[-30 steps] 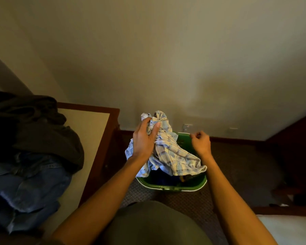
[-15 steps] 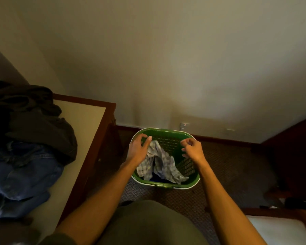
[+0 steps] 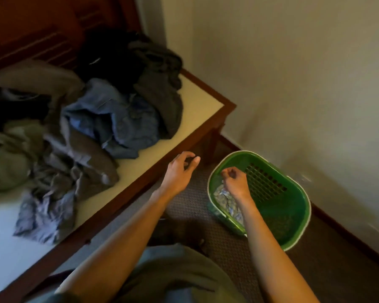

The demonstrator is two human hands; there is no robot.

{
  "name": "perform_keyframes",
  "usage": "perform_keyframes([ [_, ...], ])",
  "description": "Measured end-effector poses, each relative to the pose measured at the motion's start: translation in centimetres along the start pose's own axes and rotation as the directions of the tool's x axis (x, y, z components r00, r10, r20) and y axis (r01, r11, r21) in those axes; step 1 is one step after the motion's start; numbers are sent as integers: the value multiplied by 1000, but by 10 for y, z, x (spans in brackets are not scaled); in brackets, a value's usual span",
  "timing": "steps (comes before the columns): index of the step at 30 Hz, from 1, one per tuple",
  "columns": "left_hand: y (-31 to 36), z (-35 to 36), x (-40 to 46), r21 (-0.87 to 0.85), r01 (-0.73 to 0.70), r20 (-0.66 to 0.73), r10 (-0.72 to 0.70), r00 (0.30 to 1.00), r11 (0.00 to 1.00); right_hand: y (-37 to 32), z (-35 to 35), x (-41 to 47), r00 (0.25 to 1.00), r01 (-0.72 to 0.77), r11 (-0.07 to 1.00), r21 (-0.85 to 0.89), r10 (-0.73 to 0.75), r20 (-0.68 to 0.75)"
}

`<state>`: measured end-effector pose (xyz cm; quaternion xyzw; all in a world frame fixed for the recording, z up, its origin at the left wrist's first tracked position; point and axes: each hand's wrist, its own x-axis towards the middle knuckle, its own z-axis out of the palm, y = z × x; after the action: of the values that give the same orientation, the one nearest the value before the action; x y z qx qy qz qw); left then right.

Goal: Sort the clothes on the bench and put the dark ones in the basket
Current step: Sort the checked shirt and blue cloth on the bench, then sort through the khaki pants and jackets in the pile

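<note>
Head cam looks down on a wood-framed bench (image 3: 208, 119) with a pale cushion top, and it takes up most of the left side. Heaped on it is a pile of clothes (image 3: 79, 127) running from the far end toward the near edge: blue denim (image 3: 116, 121) in the middle, a dark grey piece (image 3: 162, 99) right by the far corner, black stuff behind that, and olive and grey bits nearer the left edge. Down on the carpet, just off the bench's far corner and near the wall, sits a green basket (image 3: 293, 215) with a plaid shirt (image 3: 225, 200) crumpled against its near-left wall. Left hand (image 3: 179, 171) hovers by the bench's front edge, fingers spread and loose, holding nothing. Right hand (image 3: 234, 180) is over the basket, fingers curled in, gripping nothing I can see.
</note>
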<state>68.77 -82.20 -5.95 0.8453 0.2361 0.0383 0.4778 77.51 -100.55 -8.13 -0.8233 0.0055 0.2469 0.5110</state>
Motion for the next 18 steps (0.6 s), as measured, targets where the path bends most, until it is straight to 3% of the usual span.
perform_keyframes([
  [5,-37,-71,-34,-13,75,-242,-76,967,997,-32,77,-2,970,109,990,-87,-86,228],
  [11,-90,-162,-64,-32,171,-511,-163,844,985,-82,178,-23,894,278,951,-132,-206,399],
  [18,-151,-261,-86,-30,202,-604,-179,777,979,-133,302,-65,804,416,903,-110,-309,508],
])
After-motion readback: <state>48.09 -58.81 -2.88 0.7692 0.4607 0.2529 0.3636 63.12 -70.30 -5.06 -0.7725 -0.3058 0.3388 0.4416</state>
